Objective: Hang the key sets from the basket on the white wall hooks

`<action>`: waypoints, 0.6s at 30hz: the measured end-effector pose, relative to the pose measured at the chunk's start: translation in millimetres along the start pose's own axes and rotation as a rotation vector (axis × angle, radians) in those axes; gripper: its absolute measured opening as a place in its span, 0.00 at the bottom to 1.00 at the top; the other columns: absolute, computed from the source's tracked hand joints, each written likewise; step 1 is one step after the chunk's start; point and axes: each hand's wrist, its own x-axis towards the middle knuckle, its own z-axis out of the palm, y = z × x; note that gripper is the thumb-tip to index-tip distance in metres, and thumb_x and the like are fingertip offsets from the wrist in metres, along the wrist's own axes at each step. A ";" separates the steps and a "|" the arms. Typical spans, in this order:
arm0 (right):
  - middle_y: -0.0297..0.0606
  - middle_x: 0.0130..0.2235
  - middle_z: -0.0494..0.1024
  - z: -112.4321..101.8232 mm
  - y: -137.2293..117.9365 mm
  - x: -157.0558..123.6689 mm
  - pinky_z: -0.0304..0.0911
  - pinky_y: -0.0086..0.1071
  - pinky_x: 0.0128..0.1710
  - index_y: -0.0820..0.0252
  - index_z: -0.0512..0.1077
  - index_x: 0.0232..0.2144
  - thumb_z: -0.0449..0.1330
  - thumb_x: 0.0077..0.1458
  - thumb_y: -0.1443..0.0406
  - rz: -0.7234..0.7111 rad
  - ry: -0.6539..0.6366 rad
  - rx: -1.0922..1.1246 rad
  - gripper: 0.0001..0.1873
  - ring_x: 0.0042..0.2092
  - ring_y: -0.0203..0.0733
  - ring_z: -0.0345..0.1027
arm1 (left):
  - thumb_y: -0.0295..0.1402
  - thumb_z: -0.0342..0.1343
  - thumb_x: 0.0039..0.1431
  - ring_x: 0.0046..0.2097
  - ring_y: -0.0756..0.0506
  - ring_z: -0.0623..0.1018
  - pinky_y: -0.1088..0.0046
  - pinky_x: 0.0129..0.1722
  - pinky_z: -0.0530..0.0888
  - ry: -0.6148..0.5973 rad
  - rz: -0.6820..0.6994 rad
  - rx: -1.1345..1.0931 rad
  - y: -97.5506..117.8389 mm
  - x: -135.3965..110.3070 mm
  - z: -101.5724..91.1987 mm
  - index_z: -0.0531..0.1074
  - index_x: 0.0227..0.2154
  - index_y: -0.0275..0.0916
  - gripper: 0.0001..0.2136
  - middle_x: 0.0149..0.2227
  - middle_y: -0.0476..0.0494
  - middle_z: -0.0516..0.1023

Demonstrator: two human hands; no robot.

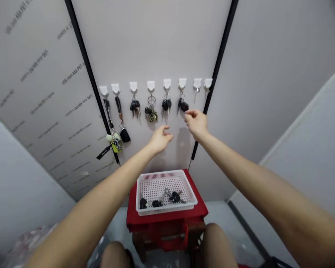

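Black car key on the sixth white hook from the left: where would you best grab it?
Probably pinch the black car key by its fob body, coming from below and in front, where the right hand is. It hangs freely from the white plastic hook, so lifting it upward should unhook it.

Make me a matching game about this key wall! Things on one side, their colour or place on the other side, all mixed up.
Things:
1. basket
2. stool
3. right hand
4. last hook on the right

Colour, place or state:
a. red
b. bare, nothing hangs on it
c. white, with keys lying inside
d. up by the black fob on the sixth hook

Pairs: 1-c, 2-a, 3-d, 4-b.
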 end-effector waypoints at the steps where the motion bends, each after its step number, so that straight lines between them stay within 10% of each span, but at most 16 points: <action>1: 0.34 0.24 0.69 0.7 8.3 -20.3 0.57 0.26 0.24 0.65 0.66 0.27 0.48 0.39 0.67 -0.005 -0.113 -0.036 0.11 0.23 0.29 0.59 | 0.27 0.46 0.43 0.27 0.54 0.68 0.79 0.25 0.63 -0.031 -0.024 -0.001 -14.1 -10.2 -1.8 0.57 0.41 0.35 0.18 0.32 0.44 0.67; 8: 0.36 0.27 0.71 11.9 53.3 -164.1 0.56 0.26 0.30 0.62 0.69 0.28 0.51 0.35 0.71 -0.207 -1.160 -0.385 0.13 0.29 0.34 0.62 | 0.27 0.46 0.42 0.23 0.54 0.66 0.79 0.23 0.62 -0.200 -0.255 0.071 -126.3 -79.0 -8.8 0.63 0.33 0.32 0.11 0.22 0.48 0.67; 18: 0.36 0.31 0.72 32.2 64.3 -195.5 0.53 0.25 0.29 0.57 0.69 0.32 0.52 0.36 0.65 -0.267 -1.341 -0.575 0.15 0.32 0.36 0.63 | 0.26 0.44 0.40 0.29 0.52 0.67 0.76 0.31 0.64 -0.139 -0.213 0.201 -161.6 -102.6 -7.5 0.65 0.29 0.33 0.10 0.26 0.46 0.68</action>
